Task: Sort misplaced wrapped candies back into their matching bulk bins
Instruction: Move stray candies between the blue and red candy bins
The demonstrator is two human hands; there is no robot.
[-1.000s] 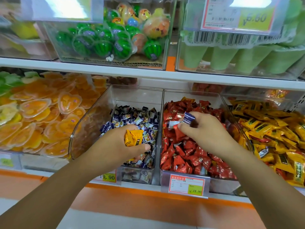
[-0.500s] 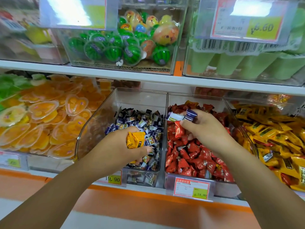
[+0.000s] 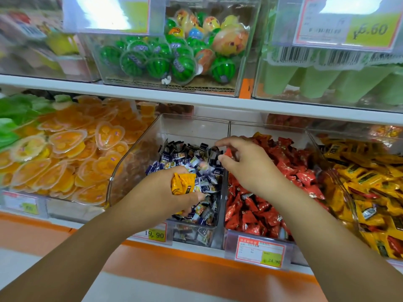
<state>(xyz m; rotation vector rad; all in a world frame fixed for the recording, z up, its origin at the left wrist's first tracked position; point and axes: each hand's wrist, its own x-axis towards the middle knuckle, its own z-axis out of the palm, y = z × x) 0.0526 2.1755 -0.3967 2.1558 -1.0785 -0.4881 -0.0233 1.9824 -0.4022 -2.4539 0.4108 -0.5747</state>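
**A:** Left hand (image 3: 172,192) grips a clump of yellow candies (image 3: 182,183) over the near part of the blue-wrapper bin (image 3: 192,127). Those belong in the yellow bin (image 3: 316,140) over on the right, so carry them across low and let go only inside.

**B:** Right hand (image 3: 250,168) hovers at the blue/red divider, fingers loosely curled. Pinching that red wrapper (image 3: 227,152) or just beside it? Can't tell, too blurry.

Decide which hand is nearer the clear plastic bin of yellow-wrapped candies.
Right. The right hand is at the red candy bin's left edge, one bin from the yellow candy bin; the left hand, gripping yellow-wrapped candies, is farther left over the blue-and-white candy bin.
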